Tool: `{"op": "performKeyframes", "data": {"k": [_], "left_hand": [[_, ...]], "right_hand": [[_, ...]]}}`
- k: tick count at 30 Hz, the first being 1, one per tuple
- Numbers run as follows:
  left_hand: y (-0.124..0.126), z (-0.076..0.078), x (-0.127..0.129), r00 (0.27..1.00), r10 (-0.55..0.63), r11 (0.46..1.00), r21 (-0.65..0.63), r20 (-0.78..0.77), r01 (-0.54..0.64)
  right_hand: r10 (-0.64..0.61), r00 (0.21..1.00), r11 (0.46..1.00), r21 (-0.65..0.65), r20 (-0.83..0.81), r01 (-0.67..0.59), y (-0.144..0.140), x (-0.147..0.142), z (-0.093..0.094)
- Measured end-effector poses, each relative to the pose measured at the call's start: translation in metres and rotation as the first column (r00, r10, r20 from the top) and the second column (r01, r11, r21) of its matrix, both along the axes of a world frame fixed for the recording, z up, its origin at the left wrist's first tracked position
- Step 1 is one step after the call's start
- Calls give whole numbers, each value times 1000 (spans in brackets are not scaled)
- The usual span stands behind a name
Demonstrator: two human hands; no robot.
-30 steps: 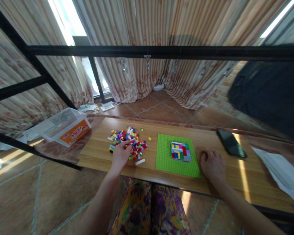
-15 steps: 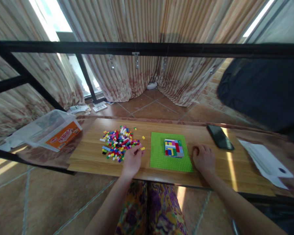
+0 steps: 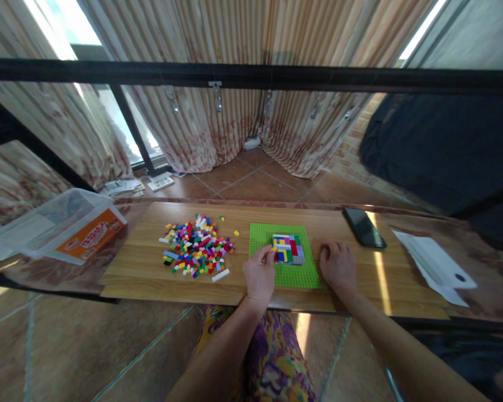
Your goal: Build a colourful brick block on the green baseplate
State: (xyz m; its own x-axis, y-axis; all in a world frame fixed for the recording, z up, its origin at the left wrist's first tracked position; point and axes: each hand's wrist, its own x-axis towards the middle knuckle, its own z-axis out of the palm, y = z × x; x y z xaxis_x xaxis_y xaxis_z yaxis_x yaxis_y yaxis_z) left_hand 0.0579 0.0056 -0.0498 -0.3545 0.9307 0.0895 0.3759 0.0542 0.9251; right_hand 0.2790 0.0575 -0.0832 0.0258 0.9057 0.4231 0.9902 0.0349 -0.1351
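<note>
A green baseplate [image 3: 260, 237] lies on a wooden board [image 3: 142, 268], with a small block of mixed-colour bricks [image 3: 288, 248] built on it. My left hand [image 3: 260, 274] rests over the plate's near left corner, its fingertips pinched at the block's left edge on a small brick, too small to make out clearly. My right hand [image 3: 338, 266] lies curled on the board just right of the plate, holding nothing. A loose pile of coloured bricks [image 3: 196, 245] spreads on the board left of the plate, with a white brick [image 3: 220, 274] at its near edge.
A black phone [image 3: 364, 226] lies at the board's far right. White papers [image 3: 434, 266] sit further right. A clear plastic tub with an orange label [image 3: 62, 225] stands at left. A black metal bar [image 3: 251, 75] crosses overhead. Curtains hang behind.
My left hand has left the brick pile and moved right to the built block on the green plate. My right hand has stayed beside the plate. The view has shifted.
</note>
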Motion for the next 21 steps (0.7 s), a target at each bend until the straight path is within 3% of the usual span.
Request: {"op": "performKeyframes", "data": {"k": [11,17,21], "left_hand": [[-5,-9,7,993,-35,999,-13,-109,34],[-6,-5,3,985,-161,987,-18,-63,160],[-8,-3,0,968,-216,976,-21,-126,215]], "right_hand": [[6,1000,1000,-30,-12,-6,1,1,0],[3,1000,1000,-14,-19,-3,0,1,0],[14,1000,1000,-3,-17,-14,1,2,-1]]}}
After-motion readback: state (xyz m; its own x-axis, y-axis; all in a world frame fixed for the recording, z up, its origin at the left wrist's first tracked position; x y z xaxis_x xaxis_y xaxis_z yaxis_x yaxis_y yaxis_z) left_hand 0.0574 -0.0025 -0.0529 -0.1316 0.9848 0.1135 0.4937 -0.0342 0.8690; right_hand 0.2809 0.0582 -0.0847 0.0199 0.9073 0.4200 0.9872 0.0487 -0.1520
